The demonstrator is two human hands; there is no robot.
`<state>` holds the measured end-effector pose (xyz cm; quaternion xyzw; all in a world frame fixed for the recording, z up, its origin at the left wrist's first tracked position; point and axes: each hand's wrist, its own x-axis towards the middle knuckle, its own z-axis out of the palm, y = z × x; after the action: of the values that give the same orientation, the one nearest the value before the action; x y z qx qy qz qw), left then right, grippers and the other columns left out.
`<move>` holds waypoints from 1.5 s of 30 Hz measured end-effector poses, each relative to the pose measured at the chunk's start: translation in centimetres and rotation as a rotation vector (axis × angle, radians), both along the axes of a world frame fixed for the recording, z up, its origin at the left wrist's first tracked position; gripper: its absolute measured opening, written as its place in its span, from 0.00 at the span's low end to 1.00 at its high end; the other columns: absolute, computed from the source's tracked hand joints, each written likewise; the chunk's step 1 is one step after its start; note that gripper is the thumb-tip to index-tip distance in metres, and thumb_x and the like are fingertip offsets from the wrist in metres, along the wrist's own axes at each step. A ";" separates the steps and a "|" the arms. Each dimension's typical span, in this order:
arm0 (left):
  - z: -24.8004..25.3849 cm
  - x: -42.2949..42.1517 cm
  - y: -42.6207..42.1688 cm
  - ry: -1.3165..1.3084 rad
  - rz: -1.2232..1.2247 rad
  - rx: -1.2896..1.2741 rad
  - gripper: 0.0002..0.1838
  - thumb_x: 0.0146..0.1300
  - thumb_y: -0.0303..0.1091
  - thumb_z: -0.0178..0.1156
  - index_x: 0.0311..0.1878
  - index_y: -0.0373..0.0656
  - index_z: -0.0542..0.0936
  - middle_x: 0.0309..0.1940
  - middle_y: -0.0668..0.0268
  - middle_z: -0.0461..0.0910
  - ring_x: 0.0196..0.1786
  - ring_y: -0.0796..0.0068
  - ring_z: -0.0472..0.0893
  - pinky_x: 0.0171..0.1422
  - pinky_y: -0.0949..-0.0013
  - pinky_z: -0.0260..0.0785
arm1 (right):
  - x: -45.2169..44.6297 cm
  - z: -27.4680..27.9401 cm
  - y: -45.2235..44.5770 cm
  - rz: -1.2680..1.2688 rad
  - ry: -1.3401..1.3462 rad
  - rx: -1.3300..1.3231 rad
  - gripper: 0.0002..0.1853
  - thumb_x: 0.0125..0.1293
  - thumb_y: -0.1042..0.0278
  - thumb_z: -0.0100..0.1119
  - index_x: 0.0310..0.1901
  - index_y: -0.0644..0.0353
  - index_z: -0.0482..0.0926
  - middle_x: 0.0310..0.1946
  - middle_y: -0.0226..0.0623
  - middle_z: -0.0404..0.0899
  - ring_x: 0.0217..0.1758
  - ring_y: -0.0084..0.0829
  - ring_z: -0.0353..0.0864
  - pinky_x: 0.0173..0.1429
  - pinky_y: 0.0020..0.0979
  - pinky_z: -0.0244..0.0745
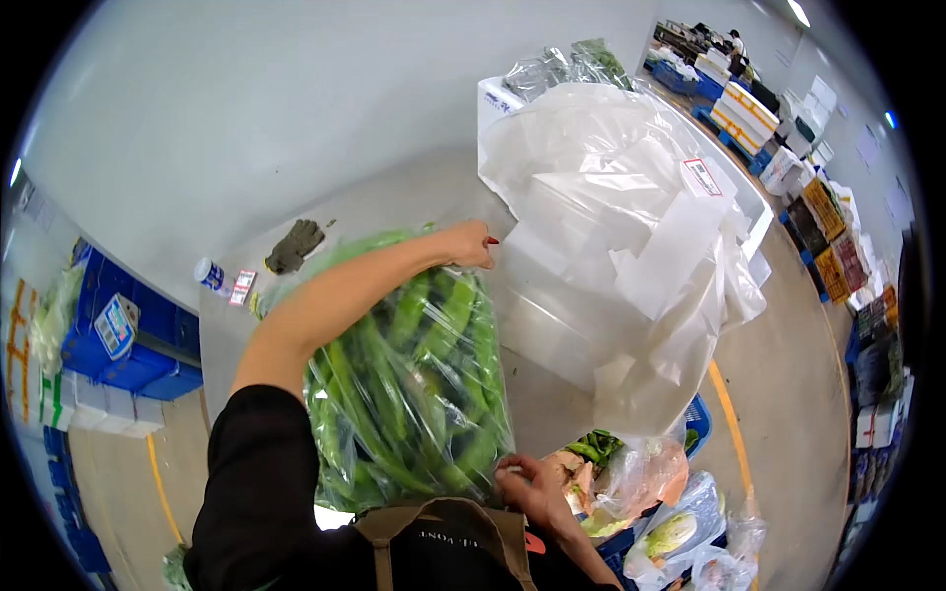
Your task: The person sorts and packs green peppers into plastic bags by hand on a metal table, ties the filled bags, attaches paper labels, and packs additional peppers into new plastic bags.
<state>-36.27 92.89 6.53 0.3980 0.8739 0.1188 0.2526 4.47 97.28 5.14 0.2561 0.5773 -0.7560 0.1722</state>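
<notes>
A large clear plastic bag (409,374) packed with long green vegetables, which look like peppers, lies in front of me against my body. My left arm reaches across it, and my left hand (471,244) is closed at the bag's far right corner; a small red spot shows at its fingertips. Low on the near right side, my right hand (532,490) has its fingers curled and pinched on the bag's edge. Just right of the bag, a white box (498,103) is draped with a big translucent plastic liner (581,227) bearing a red-bordered label (701,178).
A dark glove (295,246), a small canister (211,275) and a label piece (242,287) lie on the table's left. Bagged vegetables (675,532) fill crates at the lower right. Blue crates (128,325) stand left; stacked boxes (744,118) and a distant person (737,47) are far right.
</notes>
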 end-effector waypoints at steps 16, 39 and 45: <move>16.9 -2.2 -2.1 -0.071 0.433 0.525 0.11 0.49 0.31 0.64 0.38 0.42 0.84 0.30 0.67 0.80 0.27 0.75 0.72 0.26 0.66 0.64 | -5.2 7.3 -0.3 -0.257 0.502 -0.880 0.11 0.45 0.86 0.55 0.25 0.58 0.67 0.22 0.32 0.69 0.21 0.25 0.67 0.22 0.25 0.62; 14.3 -3.4 -12.4 0.078 0.186 0.158 0.09 0.62 0.34 0.58 0.33 0.37 0.79 0.26 0.59 0.76 0.24 0.68 0.72 0.29 0.65 0.68 | -22.2 25.8 15.2 -0.414 1.457 -0.123 0.12 0.61 0.70 0.49 0.45 0.65 0.68 0.32 0.37 0.70 0.29 0.28 0.70 0.29 0.33 0.70; 5.3 1.8 -15.0 -0.089 0.145 -0.073 0.09 0.62 0.34 0.59 0.34 0.37 0.79 0.27 0.60 0.77 0.25 0.69 0.73 0.30 0.67 0.68 | -25.7 28.4 17.4 -0.627 1.621 0.172 0.12 0.64 0.67 0.49 0.45 0.65 0.68 0.32 0.37 0.71 0.28 0.29 0.71 0.29 0.33 0.70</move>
<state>-34.48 77.92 11.83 0.3185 0.8921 0.1227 0.2962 -21.27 114.68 33.54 -0.2014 0.4798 -0.6717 -0.5274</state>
